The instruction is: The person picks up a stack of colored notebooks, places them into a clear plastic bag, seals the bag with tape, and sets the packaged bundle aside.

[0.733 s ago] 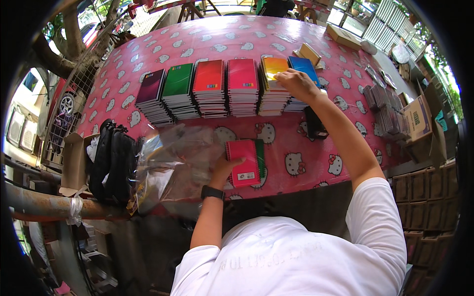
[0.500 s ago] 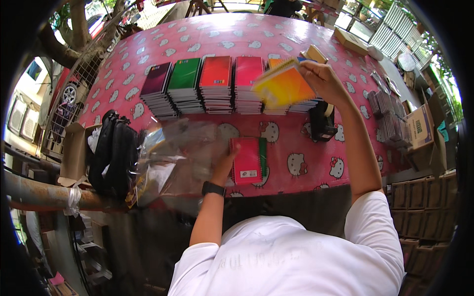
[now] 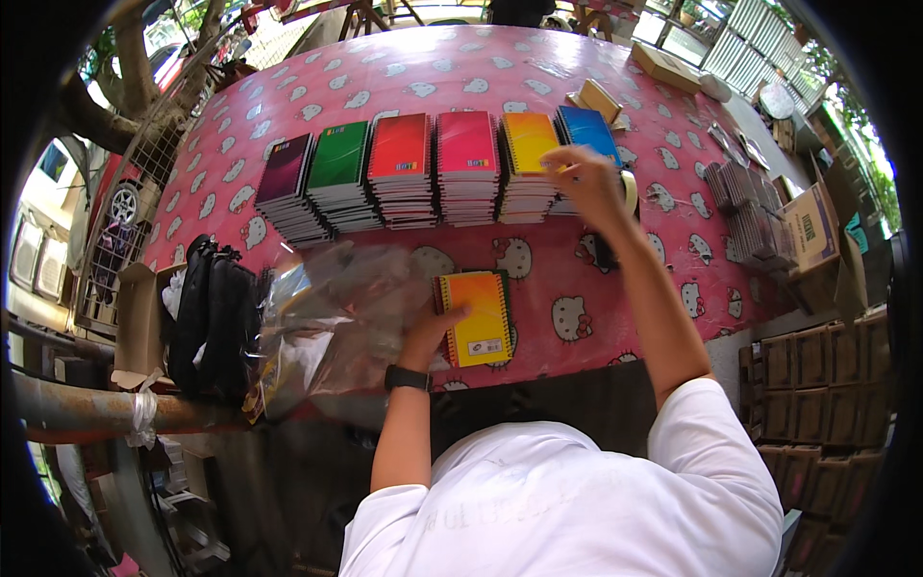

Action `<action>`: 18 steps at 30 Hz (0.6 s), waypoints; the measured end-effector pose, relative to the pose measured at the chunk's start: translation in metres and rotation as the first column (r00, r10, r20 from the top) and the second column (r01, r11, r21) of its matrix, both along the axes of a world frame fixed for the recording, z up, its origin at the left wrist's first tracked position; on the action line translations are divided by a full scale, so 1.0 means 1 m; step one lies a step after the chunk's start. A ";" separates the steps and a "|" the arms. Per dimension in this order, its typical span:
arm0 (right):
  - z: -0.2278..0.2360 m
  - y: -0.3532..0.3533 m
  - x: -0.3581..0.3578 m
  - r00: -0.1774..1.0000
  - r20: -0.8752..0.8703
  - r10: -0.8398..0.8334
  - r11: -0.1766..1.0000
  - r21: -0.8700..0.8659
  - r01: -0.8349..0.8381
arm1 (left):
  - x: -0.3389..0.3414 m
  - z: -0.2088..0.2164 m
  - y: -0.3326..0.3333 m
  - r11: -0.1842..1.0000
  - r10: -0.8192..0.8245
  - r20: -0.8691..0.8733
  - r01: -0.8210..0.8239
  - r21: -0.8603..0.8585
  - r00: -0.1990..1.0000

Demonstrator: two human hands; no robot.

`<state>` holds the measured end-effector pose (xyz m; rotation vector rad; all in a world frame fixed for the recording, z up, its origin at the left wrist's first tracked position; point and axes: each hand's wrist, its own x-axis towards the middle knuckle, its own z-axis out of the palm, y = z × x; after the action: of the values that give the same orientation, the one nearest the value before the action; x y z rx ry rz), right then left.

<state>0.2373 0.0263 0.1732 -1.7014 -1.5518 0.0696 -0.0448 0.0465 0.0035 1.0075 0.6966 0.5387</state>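
My left hand (image 3: 430, 335) is closed on the left edge of a small pile of spiral notebooks, thumb lying over the cover. A yellow notebook (image 3: 478, 322) tops that pile, and a strip of green shows beneath its right side. Blurred by motion, my right hand (image 3: 586, 183) hovers over the front of the yellow notebook stack (image 3: 531, 144), beside the blue notebook stack (image 3: 588, 133). Nothing shows between its fingers, which are partly apart. Further left in the row stand stacks of pink (image 3: 466, 144), red (image 3: 399, 146), green (image 3: 338, 154) and dark purple notebooks (image 3: 285, 173).
Clear plastic (image 3: 336, 308) lies left of my left hand, near black bags (image 3: 216, 317) in a carton. A tape dispenser (image 3: 630, 192) is partly hidden behind my right forearm. Bundled dark packs (image 3: 750, 216) and a cardboard box (image 3: 812, 226) stand at the right edge.
The yellow notebook that my right hand held raised now lies on the pile at my left hand, over the pink one. My right hand has come away without it, a little lower and further left.
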 end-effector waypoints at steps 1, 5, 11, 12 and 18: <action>0.006 -0.004 0.027 0.979 0.156 -0.131 0.991 0.053 0.124 | 0.001 0.000 -0.001 0.998 0.020 -0.038 -0.018 0.063 0.999; -0.003 -0.024 0.107 0.910 0.407 -0.082 0.989 -0.077 0.124 | 0.010 0.015 -0.006 0.998 0.007 -0.075 -0.002 0.065 0.997; 0.002 -0.003 0.126 0.845 0.529 0.078 0.990 -0.143 -0.002 | 0.003 0.003 -0.002 1.000 -0.004 -0.021 0.003 -0.019 1.000; 0.004 -0.005 0.131 0.853 0.515 0.083 0.990 -0.143 -0.010 | 0.004 0.004 -0.002 1.000 -0.003 -0.031 0.003 -0.021 1.000; 0.067 -0.036 0.068 0.998 0.039 0.046 0.990 -0.139 -0.040 | 0.000 0.003 -0.004 0.998 0.060 -0.028 -0.060 -0.011 0.998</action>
<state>0.3049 -0.0096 0.2401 -1.7865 -1.6481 0.1674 -0.0451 0.0421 0.0068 0.9869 0.7561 0.5727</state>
